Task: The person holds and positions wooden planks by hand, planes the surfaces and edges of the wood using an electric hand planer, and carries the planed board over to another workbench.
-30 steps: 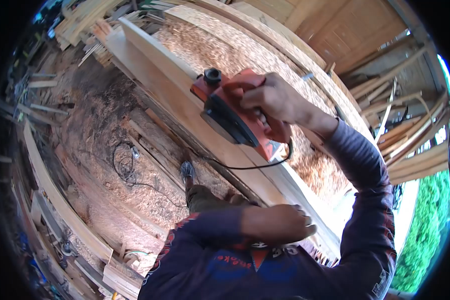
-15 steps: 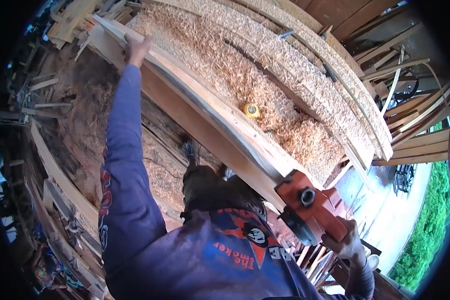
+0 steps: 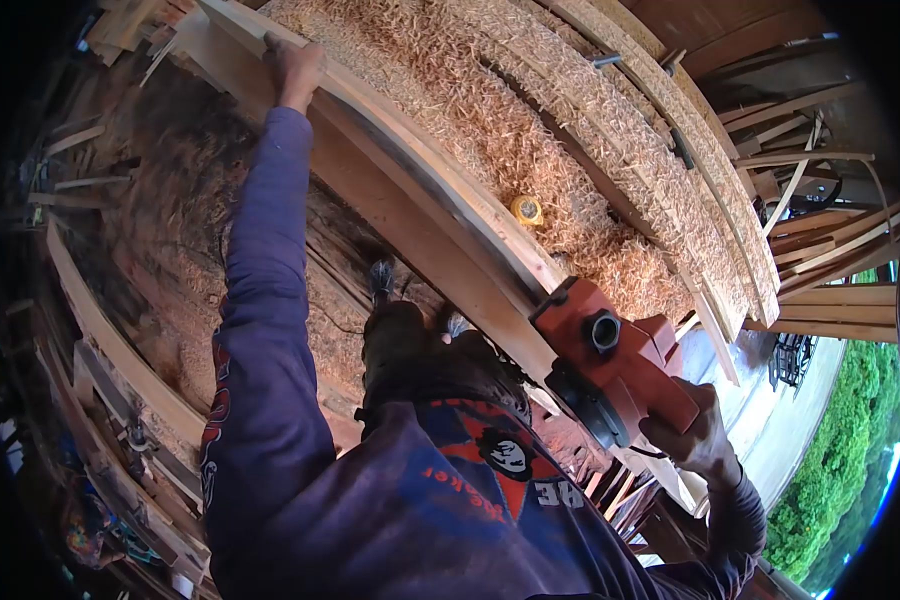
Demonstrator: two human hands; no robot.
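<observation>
My right hand [image 3: 698, 432] is wrapped round the rear handle of a red power planer [image 3: 610, 355]. The planer is at the near right end of a long wooden board [image 3: 435, 205], partly over its edge. Toward the board's far left end, my left hand [image 3: 296, 70] grips its upper edge, with the arm stretched out. A black part and a round dark knob show on the planer. Its underside is hidden, so whether it touches the wood I cannot tell.
Wood shavings [image 3: 450, 110] lie thick behind the board, with a yellow tape measure [image 3: 526, 210] among them. Curved planks [image 3: 120, 340] lie at the left. More lumber [image 3: 830, 310] is stacked at the right. My feet stand on the floor below the board.
The planer has moved from the middle of the board to its near right end in my right hand. My left hand, earlier near my chest, has reached out and taken hold of the board's far part.
</observation>
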